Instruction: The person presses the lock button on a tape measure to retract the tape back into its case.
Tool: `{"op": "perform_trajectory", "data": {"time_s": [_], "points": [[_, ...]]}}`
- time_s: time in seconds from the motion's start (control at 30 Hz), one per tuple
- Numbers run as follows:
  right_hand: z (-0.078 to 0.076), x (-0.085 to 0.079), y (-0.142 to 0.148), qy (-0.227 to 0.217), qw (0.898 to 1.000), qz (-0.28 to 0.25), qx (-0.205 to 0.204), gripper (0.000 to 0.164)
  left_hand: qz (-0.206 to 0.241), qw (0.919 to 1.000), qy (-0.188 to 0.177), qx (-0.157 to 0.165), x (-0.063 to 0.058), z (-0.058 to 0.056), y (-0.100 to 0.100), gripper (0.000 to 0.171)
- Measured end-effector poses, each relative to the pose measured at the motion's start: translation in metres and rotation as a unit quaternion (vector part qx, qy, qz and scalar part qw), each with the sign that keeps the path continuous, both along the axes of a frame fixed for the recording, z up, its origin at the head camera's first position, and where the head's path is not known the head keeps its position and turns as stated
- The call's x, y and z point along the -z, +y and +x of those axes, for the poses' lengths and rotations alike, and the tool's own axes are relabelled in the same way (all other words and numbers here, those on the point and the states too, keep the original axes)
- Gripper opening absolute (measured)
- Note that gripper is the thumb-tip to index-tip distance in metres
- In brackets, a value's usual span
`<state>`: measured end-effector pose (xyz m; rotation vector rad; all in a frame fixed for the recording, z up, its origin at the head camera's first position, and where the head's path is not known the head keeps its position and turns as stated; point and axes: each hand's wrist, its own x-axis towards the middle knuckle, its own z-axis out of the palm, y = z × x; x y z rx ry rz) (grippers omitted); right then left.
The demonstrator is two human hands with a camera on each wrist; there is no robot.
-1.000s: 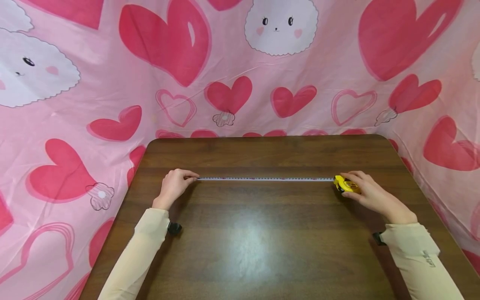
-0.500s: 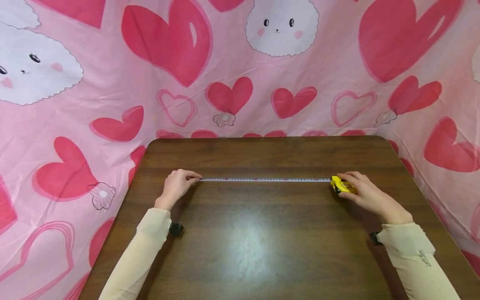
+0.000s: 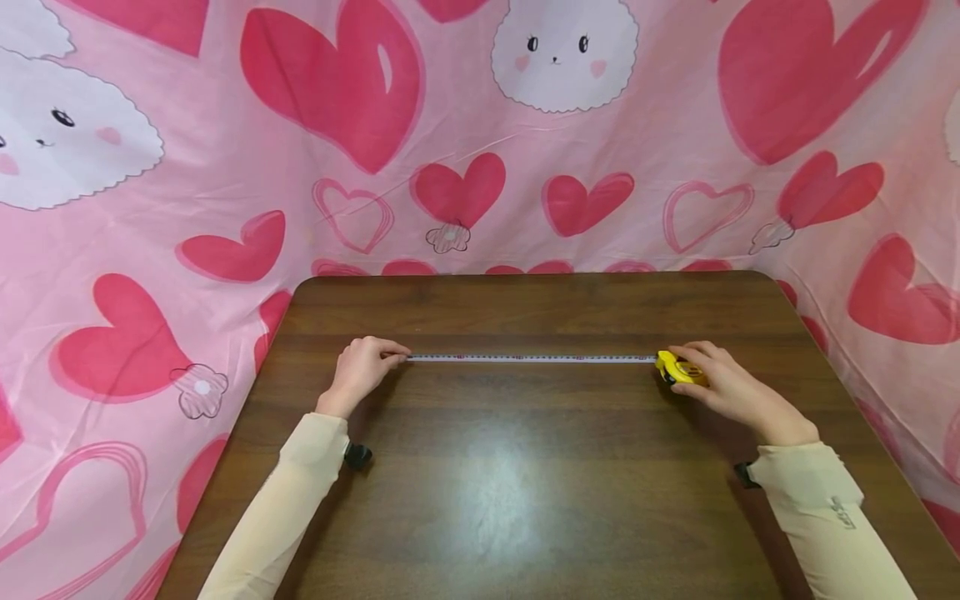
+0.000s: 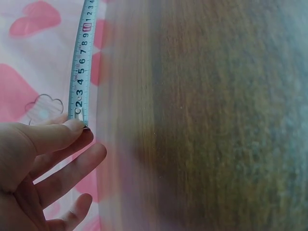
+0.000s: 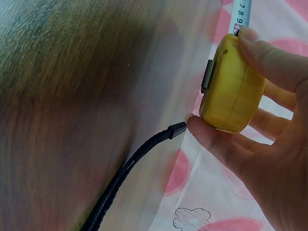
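My left hand (image 3: 362, 373) pinches the end of a tape measure's white blade (image 4: 82, 72) between thumb and forefinger, with its other fingers spread below. Numbers from 2 upward show just past the thumb in the left wrist view. The blade (image 3: 525, 359) runs straight across to the yellow tape measure case (image 3: 677, 369) at the right. Around that case my right hand (image 3: 731, 387) curls, thumb by the blade's mouth and fingertips at the opposite end. In the right wrist view a dark button sits on the yellow case (image 5: 233, 86), and a black cord (image 5: 130, 166) hangs near it.
Below both hands lies a brown wooden table (image 3: 495, 467) with rounded far corners. A pink cloth with hearts (image 3: 457, 100) hangs behind it and along both sides. Dark wrist cameras (image 3: 358, 456) sit at the cuffs of the light sleeves.
Both hands have come a little closer together, the left moving right and the right moving left. The stretch of blade showing between them is shorter.
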<state>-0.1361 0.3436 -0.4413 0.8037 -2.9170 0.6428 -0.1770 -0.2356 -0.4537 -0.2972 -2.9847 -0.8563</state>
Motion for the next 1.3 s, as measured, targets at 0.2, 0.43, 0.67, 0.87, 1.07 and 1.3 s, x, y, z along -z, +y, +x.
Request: {"op": "perform_trajectory", "data": {"time_s": [0.2,0.43,0.67,0.87,1.07,1.3], "points": [[0.001,0.0,-0.001,-0.009,1.0,0.006,0.005,0.06,0.0,1.0,0.004,0.001,0.001,-0.001,0.002,0.014],[0.001,-0.001,-0.004,-0.01,1.0,0.004,0.0,0.06,-0.005,0.9999,0.014,0.002,0.004,-0.001,0.006,0.013],[0.001,-0.001,-0.007,-0.024,1.0,0.008,-0.001,0.06,0.001,0.9998,0.021,0.004,0.006,0.0,0.011,0.013],[0.001,0.0,-0.008,-0.032,0.999,0.01,-0.002,0.06,0.006,0.9997,0.022,0.008,0.006,0.002,0.015,0.013],[0.0,0.0,-0.01,-0.017,1.0,0.008,-0.009,0.06,0.012,0.9997,0.017,0.012,0.005,0.001,0.018,0.014],[-0.002,-0.001,-0.013,-0.006,1.0,0.005,-0.014,0.06,0.014,0.9996,0.017,0.019,0.004,-0.001,0.022,0.014]]}}
